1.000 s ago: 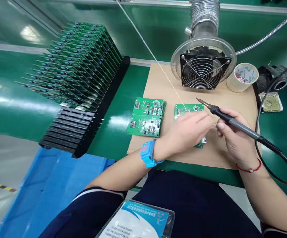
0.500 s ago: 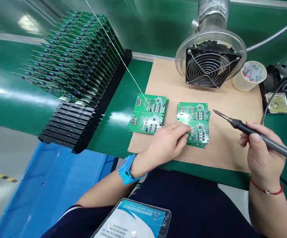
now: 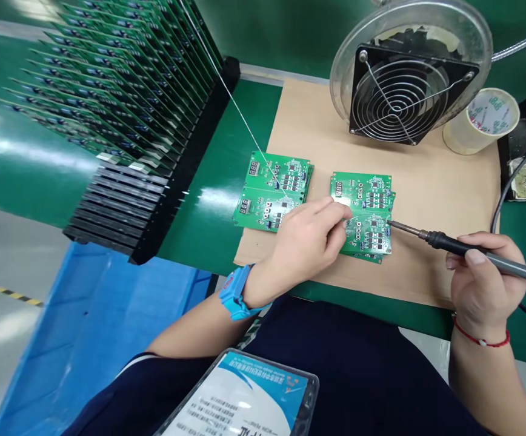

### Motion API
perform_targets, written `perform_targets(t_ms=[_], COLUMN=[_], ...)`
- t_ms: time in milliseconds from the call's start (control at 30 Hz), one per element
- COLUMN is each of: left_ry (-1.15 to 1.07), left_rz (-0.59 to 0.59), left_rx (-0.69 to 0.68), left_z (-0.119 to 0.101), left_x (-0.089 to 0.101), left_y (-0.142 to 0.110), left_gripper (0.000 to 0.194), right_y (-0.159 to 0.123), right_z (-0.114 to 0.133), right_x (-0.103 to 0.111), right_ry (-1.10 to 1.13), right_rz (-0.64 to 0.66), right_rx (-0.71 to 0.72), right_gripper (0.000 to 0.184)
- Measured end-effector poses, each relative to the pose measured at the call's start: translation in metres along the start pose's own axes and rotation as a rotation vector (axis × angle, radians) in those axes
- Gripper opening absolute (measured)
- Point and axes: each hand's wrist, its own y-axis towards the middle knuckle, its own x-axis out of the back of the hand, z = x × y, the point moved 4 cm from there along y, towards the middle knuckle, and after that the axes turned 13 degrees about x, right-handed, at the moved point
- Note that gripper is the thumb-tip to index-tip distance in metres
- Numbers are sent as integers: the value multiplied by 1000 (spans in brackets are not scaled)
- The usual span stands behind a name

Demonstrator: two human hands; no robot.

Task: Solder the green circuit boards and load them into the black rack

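1. Left board stack (image 3: pixel 272 181): across the cardboard's (image 3: pixel 436 194) left edge.
2. Left hand (image 3: pixel 307 239): fingers pinching thin wire (image 3: pixel 245 124).
3. Right board stack (image 3: pixel 366 207): partly under the left fingers, near the surface's (image 3: pixel 208 242) front edge.
4. Right hand (image 3: pixel 485 281): fingers wrapped round the soldering iron (image 3: pixel 451 244), tip at that stack's right edge.

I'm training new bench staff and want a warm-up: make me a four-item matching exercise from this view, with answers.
1. Soldering iron
2. Wristband
3. Bracelet
4. Slotted rack

A. Red
B. Holding green circuit boards
C. In the right hand
D. Blue

Pairs: 1-C; 2-D; 3-A; 4-B
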Motion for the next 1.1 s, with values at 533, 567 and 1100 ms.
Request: perform_targets(t_ms=[533, 567, 1100], left_ry=[37, 46, 28], left_rz=[-12, -4, 12], left_rx=[-75, -76, -99], left_z=[-9, -9, -6], left_x=[-3, -4, -7], left_y=[0, 0, 12], left_gripper=[22, 21, 23], right_y=[3, 3, 3], right_z=[3, 3, 3], right_x=[-2, -2, -1], right_ry=[64, 63, 35], right_rz=[-22, -16, -55], right_rx=[64, 61, 45], right_gripper=[10, 10, 11])
